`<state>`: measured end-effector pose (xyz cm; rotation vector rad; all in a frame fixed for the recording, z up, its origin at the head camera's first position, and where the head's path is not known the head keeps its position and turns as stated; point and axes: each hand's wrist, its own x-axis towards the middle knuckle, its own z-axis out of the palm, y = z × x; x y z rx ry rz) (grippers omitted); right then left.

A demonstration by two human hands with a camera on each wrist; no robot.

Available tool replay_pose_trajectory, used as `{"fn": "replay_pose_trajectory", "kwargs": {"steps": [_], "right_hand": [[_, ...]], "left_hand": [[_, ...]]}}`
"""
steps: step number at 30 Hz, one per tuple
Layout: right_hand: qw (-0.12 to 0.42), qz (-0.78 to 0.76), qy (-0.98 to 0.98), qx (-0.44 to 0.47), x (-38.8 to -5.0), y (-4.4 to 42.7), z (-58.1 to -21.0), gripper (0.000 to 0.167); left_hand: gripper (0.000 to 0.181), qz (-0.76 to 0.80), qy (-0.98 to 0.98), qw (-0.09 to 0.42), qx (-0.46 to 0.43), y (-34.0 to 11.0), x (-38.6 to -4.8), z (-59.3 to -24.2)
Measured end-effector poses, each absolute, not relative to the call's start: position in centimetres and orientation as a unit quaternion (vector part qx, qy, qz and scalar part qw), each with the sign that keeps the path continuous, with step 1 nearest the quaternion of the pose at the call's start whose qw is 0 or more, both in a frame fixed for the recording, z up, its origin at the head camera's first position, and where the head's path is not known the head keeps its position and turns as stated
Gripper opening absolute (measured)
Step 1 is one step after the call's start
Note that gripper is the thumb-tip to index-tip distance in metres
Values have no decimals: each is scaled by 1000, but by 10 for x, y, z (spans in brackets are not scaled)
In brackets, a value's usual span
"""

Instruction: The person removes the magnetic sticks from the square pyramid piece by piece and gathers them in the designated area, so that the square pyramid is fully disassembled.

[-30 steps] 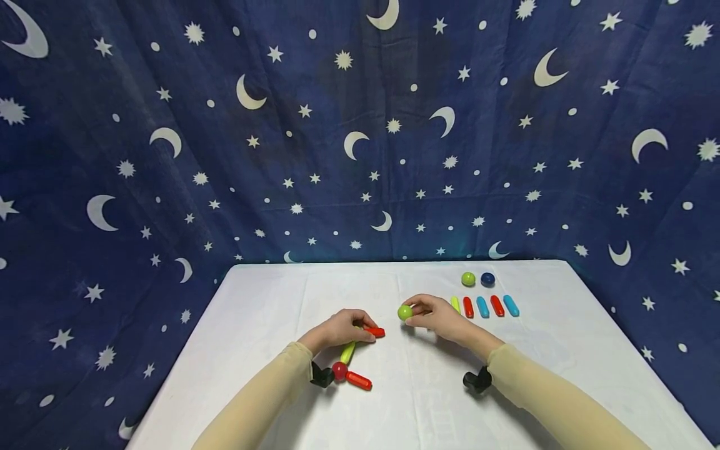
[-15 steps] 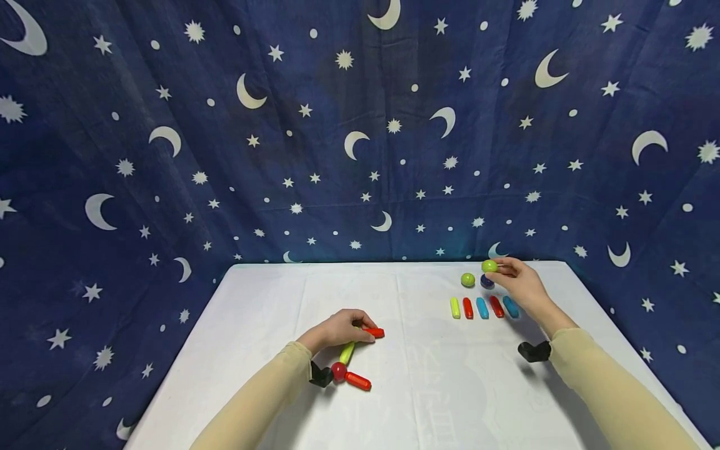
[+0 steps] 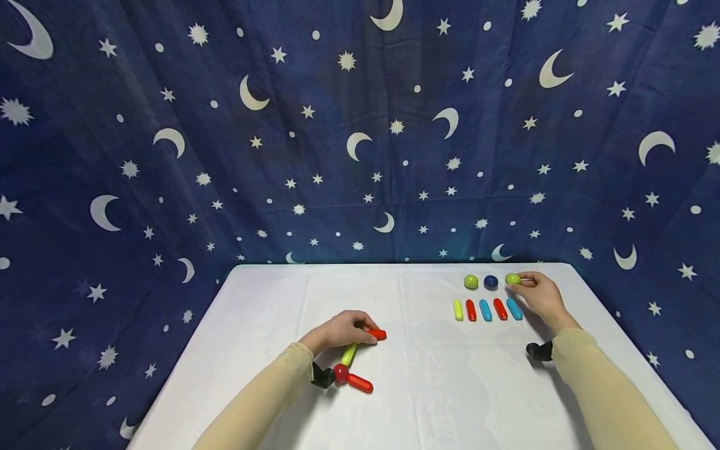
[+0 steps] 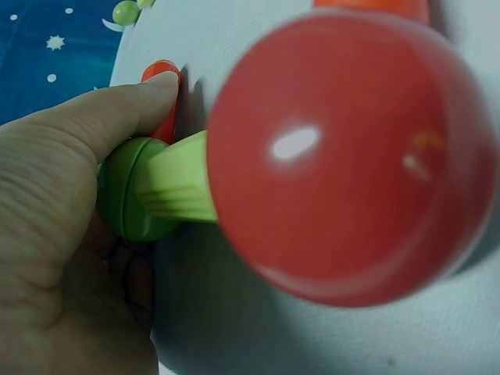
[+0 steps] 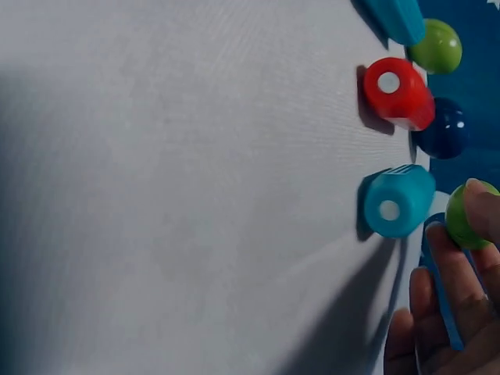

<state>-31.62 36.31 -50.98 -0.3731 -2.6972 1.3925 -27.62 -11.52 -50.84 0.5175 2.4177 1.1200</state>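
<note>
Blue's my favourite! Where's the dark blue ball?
In the head view, the dark blue ball sits toward the back right of the white tabletop, between a loose green ball and the green ball pinched by the right hand.

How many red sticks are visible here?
4. In the row at right: second stick and fourth stick from left. One red stick lies beside the red ball; another red stick is at the left grip, partly covered.

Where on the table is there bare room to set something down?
Bare: the table between the left hand and the row of bars, and its back left corner beyond that hand. Crowded: the back right, where the right hand pinches a green ball behind the bars, and around the red ball and front red bar.
</note>
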Motion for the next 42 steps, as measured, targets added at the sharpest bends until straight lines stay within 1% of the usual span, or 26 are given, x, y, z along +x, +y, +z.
{"fn": "replay_pose_trajectory", "kwargs": {"steps": [10, 24, 31, 42], "right_hand": [[43, 439, -887, -136, -320, 362, -518, 58], [17, 429, -888, -166, -321, 357, -512, 58], [18, 415, -893, -175, -319, 354, -510, 59], [4, 425, -886, -186, -324, 352, -511, 61]], "left_hand": [[17, 400, 873, 207, 188, -113, -273, -509], [16, 398, 874, 208, 185, -114, -275, -512], [15, 400, 873, 204, 192, -114, -277, -515], [15, 403, 873, 200, 189, -115, -279, -515]]}}
